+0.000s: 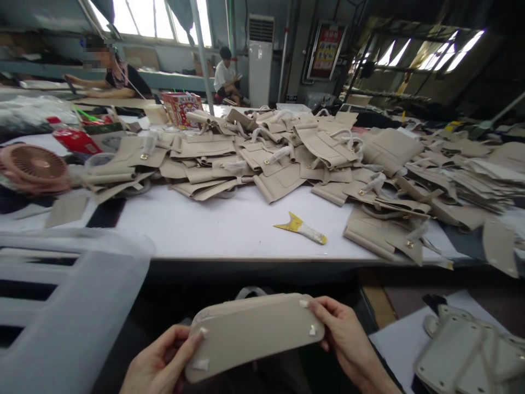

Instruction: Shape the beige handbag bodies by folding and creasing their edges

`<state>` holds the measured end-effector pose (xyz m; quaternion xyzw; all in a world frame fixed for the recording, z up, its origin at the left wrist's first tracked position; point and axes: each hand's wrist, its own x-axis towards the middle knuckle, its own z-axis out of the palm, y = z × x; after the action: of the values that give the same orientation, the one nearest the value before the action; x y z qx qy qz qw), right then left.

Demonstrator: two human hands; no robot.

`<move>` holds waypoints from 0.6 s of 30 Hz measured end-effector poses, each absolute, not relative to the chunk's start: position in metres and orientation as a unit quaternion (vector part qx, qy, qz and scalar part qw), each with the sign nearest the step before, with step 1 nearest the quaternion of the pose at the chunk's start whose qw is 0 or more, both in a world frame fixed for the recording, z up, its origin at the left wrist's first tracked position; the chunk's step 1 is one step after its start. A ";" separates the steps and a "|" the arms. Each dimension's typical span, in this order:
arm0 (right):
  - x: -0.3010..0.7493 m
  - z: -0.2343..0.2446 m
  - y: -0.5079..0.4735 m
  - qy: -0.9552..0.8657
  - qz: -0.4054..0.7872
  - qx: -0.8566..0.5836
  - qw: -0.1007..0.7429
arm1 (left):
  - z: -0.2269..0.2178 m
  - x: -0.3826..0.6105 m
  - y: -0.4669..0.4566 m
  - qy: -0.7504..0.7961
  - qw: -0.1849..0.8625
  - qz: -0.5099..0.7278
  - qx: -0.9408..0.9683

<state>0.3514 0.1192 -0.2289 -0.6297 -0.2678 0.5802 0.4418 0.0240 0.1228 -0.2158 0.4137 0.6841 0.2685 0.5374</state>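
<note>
A beige bag (254,334) is held up in front of me below the table edge, its long rounded base panel facing me. Small white film pieces sit near the panel's corners. My left hand (164,355) grips the left end, thumb pressed at the upper left corner. At the other end my right hand (340,328) is closed on it, thumb by the upper right corner. The fingers behind the bag are partly hidden. A pale loop shows just behind its top edge.
On the white table (197,230) lies a yellow-and-white forked tool (301,227). Many beige bag pieces (279,158) are heaped behind it. A pink fan (35,168) and a pale plastic chair (110,284) stand left; grey panels (463,345) lie lower right. Two people sit farther back.
</note>
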 end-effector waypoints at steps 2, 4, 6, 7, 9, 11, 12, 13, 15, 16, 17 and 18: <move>0.352 -0.233 0.121 -0.289 0.561 -0.651 0.422 | -0.223 0.021 0.124 0.696 0.526 0.273 0.404; 0.353 -0.236 0.122 -0.297 0.539 -0.678 0.403 | -0.227 0.022 0.125 0.707 0.505 0.292 0.400; 0.353 -0.239 0.122 -0.294 0.525 -0.696 0.392 | -0.228 0.023 0.128 0.708 0.489 0.310 0.404; 0.353 -0.240 0.123 -0.292 0.520 -0.702 0.389 | -0.229 0.022 0.130 0.705 0.490 0.313 0.407; 0.352 -0.243 0.123 -0.291 0.512 -0.711 0.384 | -0.229 0.021 0.134 0.696 0.502 0.306 0.413; 0.352 -0.246 0.124 -0.284 0.514 -0.716 0.378 | -0.231 0.018 0.138 0.689 0.519 0.295 0.412; 0.351 -0.247 0.125 -0.279 0.518 -0.717 0.375 | -0.232 0.016 0.140 0.686 0.526 0.292 0.410; 0.351 -0.247 0.125 -0.275 0.521 -0.717 0.374 | -0.233 0.015 0.141 0.685 0.532 0.291 0.405; 0.351 -0.249 0.125 -0.267 0.521 -0.719 0.375 | -0.235 0.015 0.143 0.686 0.543 0.288 0.388; 0.352 -0.250 0.125 -0.262 0.520 -0.721 0.376 | -0.236 0.015 0.143 0.687 0.551 0.288 0.378; 0.352 -0.252 0.124 -0.256 0.523 -0.722 0.374 | -0.237 0.015 0.144 0.686 0.558 0.289 0.367; 0.353 -0.254 0.124 -0.249 0.530 -0.721 0.370 | -0.238 0.015 0.144 0.685 0.565 0.291 0.356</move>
<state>0.3534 0.1237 -0.2535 -0.7213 -0.2493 0.5300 0.3696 0.0155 0.1438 -0.2382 0.3560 0.6852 0.2908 0.5649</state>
